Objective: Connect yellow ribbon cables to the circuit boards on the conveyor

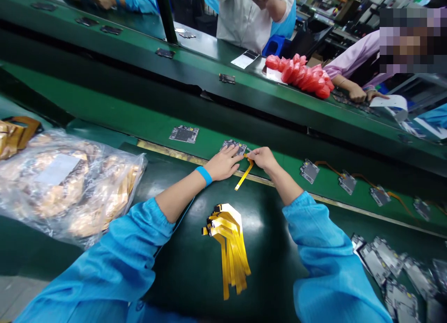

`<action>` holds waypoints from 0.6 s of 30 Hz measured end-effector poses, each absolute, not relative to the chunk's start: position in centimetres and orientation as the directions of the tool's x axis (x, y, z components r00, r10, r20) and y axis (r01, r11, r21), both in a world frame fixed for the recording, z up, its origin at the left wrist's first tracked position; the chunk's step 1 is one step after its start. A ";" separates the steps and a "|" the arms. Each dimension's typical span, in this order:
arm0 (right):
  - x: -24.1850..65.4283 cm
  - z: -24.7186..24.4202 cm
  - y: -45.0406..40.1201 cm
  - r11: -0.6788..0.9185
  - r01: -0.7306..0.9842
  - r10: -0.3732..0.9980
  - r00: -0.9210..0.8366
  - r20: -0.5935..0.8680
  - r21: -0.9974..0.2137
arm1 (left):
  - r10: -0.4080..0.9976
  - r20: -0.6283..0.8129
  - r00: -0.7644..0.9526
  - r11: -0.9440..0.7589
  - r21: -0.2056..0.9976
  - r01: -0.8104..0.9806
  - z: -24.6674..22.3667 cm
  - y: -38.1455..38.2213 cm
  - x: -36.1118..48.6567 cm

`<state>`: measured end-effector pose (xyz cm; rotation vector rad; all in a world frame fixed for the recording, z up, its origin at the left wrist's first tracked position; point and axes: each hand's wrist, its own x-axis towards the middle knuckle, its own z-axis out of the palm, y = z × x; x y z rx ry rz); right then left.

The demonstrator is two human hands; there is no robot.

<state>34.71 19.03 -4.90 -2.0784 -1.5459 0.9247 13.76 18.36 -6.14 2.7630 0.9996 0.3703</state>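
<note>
My left hand [223, 164], a blue band at its wrist, lies with fingers stretched out over a grey circuit board [240, 147] on the green belt. At the board's right end, my right hand [261, 158] pinches a yellow flex cable [245, 174], whose free tail slants down over the table edge. The fingers hide where cable and board meet. A fanned pile of yellow flex cables [232, 248] with dark connectors lies on the table below my hands. Another circuit board [184, 134] sits on the belt to the left.
Several boards with orange cables [347, 181] lie along the belt to the right. Loose boards [394, 276] are heaped at lower right. A clear plastic bag [70, 183] of flex cables lies at left. Across the line, people work near a red plastic bundle [302, 74].
</note>
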 end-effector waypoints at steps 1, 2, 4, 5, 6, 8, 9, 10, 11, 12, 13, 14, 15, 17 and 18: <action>34.8 -4.9 19.0 -0.318 0.692 0.945 0.177 -0.275 -0.648 | 0.649 0.169 0.742 -0.757 0.246 0.606 -6.1 18.2 14.0; 34.8 -4.8 18.9 -0.322 0.697 0.944 0.181 -0.277 -0.641 | 0.650 0.167 0.741 -0.756 0.240 0.609 -6.0 18.1 14.2; 34.9 -4.6 18.7 -0.329 0.720 0.940 0.190 -0.283 -0.611 | 0.655 0.162 0.738 -0.752 0.224 0.619 -5.9 17.7 14.6; 34.9 -4.4 18.6 -0.330 0.741 0.939 0.194 -0.283 -0.585 | 0.660 0.158 0.735 -0.749 0.216 0.626 -5.8 17.6 14.9; 34.9 -4.1 18.4 -0.326 0.769 0.940 0.199 -0.278 -0.550 | 0.665 0.154 0.731 -0.745 0.209 0.634 -5.7 17.4 15.1; 34.8 -3.4 17.8 -0.307 0.836 0.945 0.213 -0.248 -0.455 | 0.676 0.149 0.722 -0.735 0.201 0.647 -5.6 17.1 15.5; 34.8 -3.0 17.5 -0.294 0.865 0.950 0.218 -0.223 -0.406 | 0.681 0.151 0.717 -0.731 0.199 0.653 -5.6 17.0 15.7; 34.8 -2.6 17.2 -0.278 0.889 0.956 0.219 -0.194 -0.365 | 0.684 0.156 0.712 -0.728 0.198 0.656 -5.6 16.9 15.9; 34.8 -2.3 16.9 -0.256 0.907 0.964 0.211 -0.164 -0.334 | 0.686 0.164 0.709 -0.727 0.197 0.658 -5.7 16.8 16.0; 34.9 -2.1 16.6 -0.227 0.922 0.972 0.193 -0.134 -0.314 | 0.686 0.172 0.707 -0.727 0.194 0.659 -5.7 16.8 16.2; 34.9 -1.8 16.5 -0.191 0.934 0.980 0.165 -0.110 -0.301 | 0.686 0.179 0.705 -0.727 0.188 0.660 -5.8 16.8 16.3; 34.9 -1.7 16.4 -0.152 0.944 0.987 0.130 -0.092 -0.294 | 0.686 0.184 0.704 -0.727 0.181 0.662 -5.8 16.7 16.5; 34.9 -1.6 16.4 -0.114 0.950 0.992 0.094 -0.080 -0.290 | 0.686 0.188 0.703 -0.727 0.174 0.664 -5.8 16.7 16.6; 34.8 -1.6 16.5 -0.069 0.953 0.996 0.048 -0.076 -0.296 | 0.686 0.189 0.703 -0.728 0.162 0.667 -5.8 16.6 16.9; 34.8 -1.6 16.5 -0.065 0.952 0.996 0.041 -0.083 -0.300 | 0.686 0.189 0.703 -0.728 0.160 0.667 -5.8 16.6 17.0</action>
